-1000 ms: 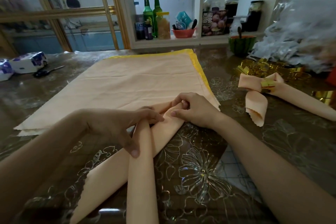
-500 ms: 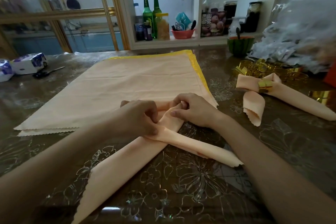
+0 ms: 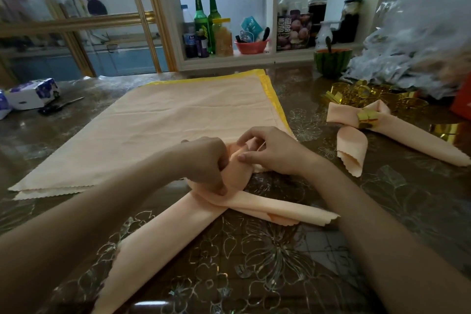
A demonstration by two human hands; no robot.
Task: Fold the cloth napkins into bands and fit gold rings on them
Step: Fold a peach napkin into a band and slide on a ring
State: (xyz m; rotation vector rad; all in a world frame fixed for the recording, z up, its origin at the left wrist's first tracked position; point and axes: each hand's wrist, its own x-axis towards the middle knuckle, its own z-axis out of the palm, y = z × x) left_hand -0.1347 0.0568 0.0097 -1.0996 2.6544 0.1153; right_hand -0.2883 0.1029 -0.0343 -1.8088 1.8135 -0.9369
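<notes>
A peach napkin band lies in front of me, its two tails crossed into an X. At the crossing it forms a loop that both hands pinch: my left hand grips the loop's left side, my right hand holds its top right. A stack of flat peach napkins lies just beyond. At the right rests a finished folded napkin with a gold ring on it. Loose gold rings are piled behind it.
A green melon-shaped bowl and a heap of clear plastic bags stand at the back right. Tissue packs and dark scissors lie at the far left. A shelf with bottles runs along the back.
The right tail was swung from pointing toward me to lying across to the right, crossing the other tail. Both hands then closed in on the loop at the crossing.
</notes>
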